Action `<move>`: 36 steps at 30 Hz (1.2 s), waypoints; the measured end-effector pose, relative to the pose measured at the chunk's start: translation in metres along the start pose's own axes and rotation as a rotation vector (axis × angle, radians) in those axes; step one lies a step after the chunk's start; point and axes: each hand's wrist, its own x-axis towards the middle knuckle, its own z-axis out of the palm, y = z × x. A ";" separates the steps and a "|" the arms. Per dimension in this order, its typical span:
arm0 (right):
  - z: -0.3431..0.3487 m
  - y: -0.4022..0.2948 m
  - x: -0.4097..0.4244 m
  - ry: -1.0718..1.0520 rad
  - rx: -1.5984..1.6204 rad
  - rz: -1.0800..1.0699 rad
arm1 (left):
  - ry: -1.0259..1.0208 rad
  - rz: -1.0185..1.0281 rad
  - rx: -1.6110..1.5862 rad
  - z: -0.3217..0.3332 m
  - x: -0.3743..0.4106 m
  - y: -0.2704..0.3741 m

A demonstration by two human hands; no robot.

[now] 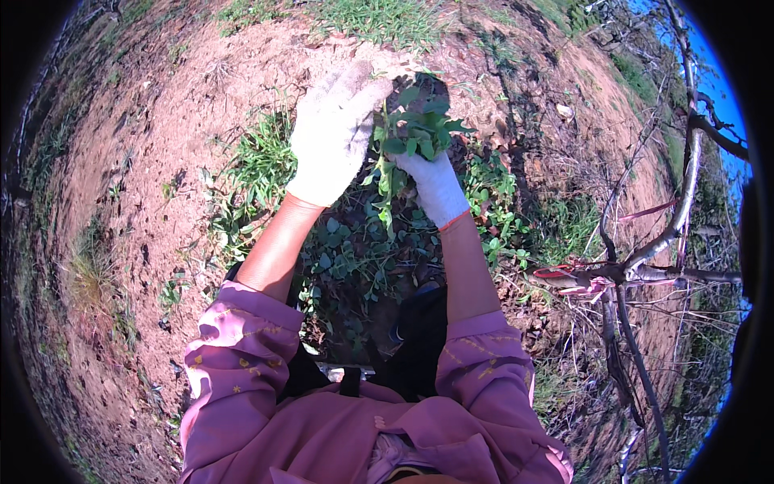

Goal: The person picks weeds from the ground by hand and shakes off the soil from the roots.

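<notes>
Both hands wear white knit work gloves. My right hand (432, 181) is closed around a bunch of green leafy plants (423, 130), whose leaves stick out beyond the fist while some stems hang on its left side. Just left of the bunch is my left hand (335, 130), its back towards the camera and its fingers extended near the upper stems. Whether its palm or thumb touches a stem is hidden. Under and between my forearms, low broad-leaved plants (351, 242) grow in shade.
A grass tuft (266, 151) grows beside my left wrist, with more grass (387, 21) farther ahead. Reddish bare soil (181, 121) slopes to the left. At the right stands a bare-branched tree (683, 212) with pink ties (595, 287) round a fork. Dark-trousered legs (420, 339) are below.
</notes>
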 end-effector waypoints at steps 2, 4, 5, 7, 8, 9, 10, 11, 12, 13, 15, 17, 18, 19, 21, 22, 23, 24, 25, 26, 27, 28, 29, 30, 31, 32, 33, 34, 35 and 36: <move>-0.001 -0.006 -0.001 -0.013 -0.013 0.041 | -0.095 0.199 0.186 -0.003 0.000 -0.002; -0.001 -0.013 -0.004 -0.042 0.000 0.103 | -0.159 0.257 0.207 -0.004 -0.002 -0.001; -0.001 -0.008 -0.003 -0.044 0.060 0.067 | -0.191 0.286 0.218 -0.005 -0.002 -0.001; -0.003 0.000 -0.001 -0.041 0.175 -0.010 | -0.253 0.226 0.141 -0.005 -0.001 0.002; -0.006 0.000 -0.001 -0.039 0.175 -0.011 | -0.283 0.196 0.102 -0.005 0.000 0.003; -0.004 -0.003 -0.002 -0.047 0.176 -0.009 | -0.315 0.160 0.072 -0.008 0.000 0.002; -0.002 -0.006 -0.003 -0.055 0.177 -0.008 | -0.300 0.108 -0.003 -0.006 -0.003 0.000; 0.000 -0.007 -0.004 -0.043 0.217 0.002 | -0.284 0.056 -0.078 0.000 -0.008 -0.003; 0.001 -0.008 -0.005 -0.029 0.258 0.011 | -0.268 0.005 -0.154 0.002 -0.010 -0.004; 0.002 -0.009 -0.005 -0.015 0.299 0.021 | -0.263 -0.056 -0.289 0.003 -0.011 -0.005; 0.003 -0.009 -0.005 -0.020 0.266 0.040 | -0.251 -0.177 -0.562 0.003 -0.011 -0.003; 0.001 -0.004 -0.003 -0.003 0.226 -0.003 | -0.307 -0.455 -0.865 0.002 -0.009 0.004; 0.000 0.000 0.000 0.016 0.201 -0.056 | -0.333 -0.595 -1.017 0.001 -0.008 0.007; -0.001 0.003 0.001 0.036 0.175 -0.109 | -0.342 -0.646 -1.108 0.001 -0.007 0.006; -0.003 0.004 0.000 0.060 0.117 -0.160 | -0.359 -0.749 -1.287 0.001 -0.006 0.003; -0.002 0.003 -0.001 0.070 0.089 -0.184 | -0.290 -0.790 -1.355 0.003 -0.007 0.002; -0.001 0.000 -0.001 0.075 0.046 -0.187 | -0.287 -0.826 -1.379 0.003 -0.007 0.002; 0.001 -0.001 -0.002 0.078 0.005 -0.189 | -0.284 -0.864 -1.400 0.003 -0.008 0.000; 0.003 -0.003 -0.002 0.082 -0.036 -0.191 | -0.280 -0.901 -1.421 0.003 -0.009 -0.001; 0.005 -0.003 -0.002 0.073 -0.054 -0.189 | -0.252 -0.918 -1.449 0.004 -0.010 -0.001; 0.005 -0.005 -0.003 0.065 -0.074 -0.189 | -0.223 -0.931 -1.480 0.005 -0.010 0.000; 0.006 -0.006 -0.004 0.057 -0.094 -0.189 | -0.194 -0.945 -1.510 0.006 -0.010 0.000; 0.006 -0.004 -0.002 0.047 -0.136 -0.209 | -0.177 -0.936 -1.517 0.005 -0.011 0.000; 0.002 -0.001 0.001 0.043 -0.182 -0.229 | -0.164 -0.926 -1.528 0.006 -0.010 0.002; -0.001 0.002 0.003 0.039 -0.227 -0.249 | -0.151 -0.915 -1.540 0.007 -0.010 0.004; -0.003 0.005 0.005 0.039 -0.240 -0.238 | -0.152 -0.915 -1.556 0.009 -0.010 0.004; -0.004 0.007 0.007 0.036 -0.248 -0.225 | -0.152 -0.918 -1.567 0.010 -0.011 0.003; -0.004 0.010 0.009 0.033 -0.257 -0.213 | -0.153 -0.920 -1.578 0.011 -0.011 0.003; -0.005 0.012 0.009 0.037 -0.355 -0.240 | -0.125 -0.937 -1.556 0.013 -0.012 0.003; -0.004 0.011 0.009 0.038 -0.452 -0.267 | -0.095 -0.955 -1.531 0.012 -0.012 0.005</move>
